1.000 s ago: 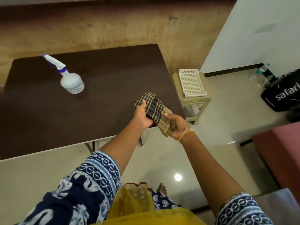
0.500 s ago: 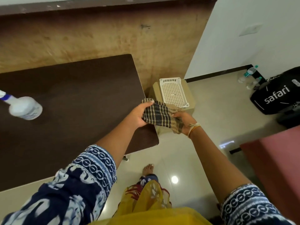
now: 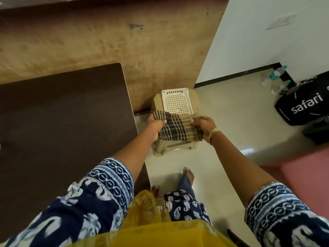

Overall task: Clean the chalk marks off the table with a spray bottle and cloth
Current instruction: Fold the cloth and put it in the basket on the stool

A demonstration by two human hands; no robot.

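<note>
Both hands on the checked cloth here: left hand pinching one end, right hand gripping the other. It hangs stretched above the beige stool (white basket on top), just off the tabletop's right edge.

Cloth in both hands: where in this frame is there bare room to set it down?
The dark table shows bare top left of the left hand. The white basket on the stool looks empty behind the cloth. Bare floor lies right of the right hand, up to the crowded corner: black bag, bottles.
</note>
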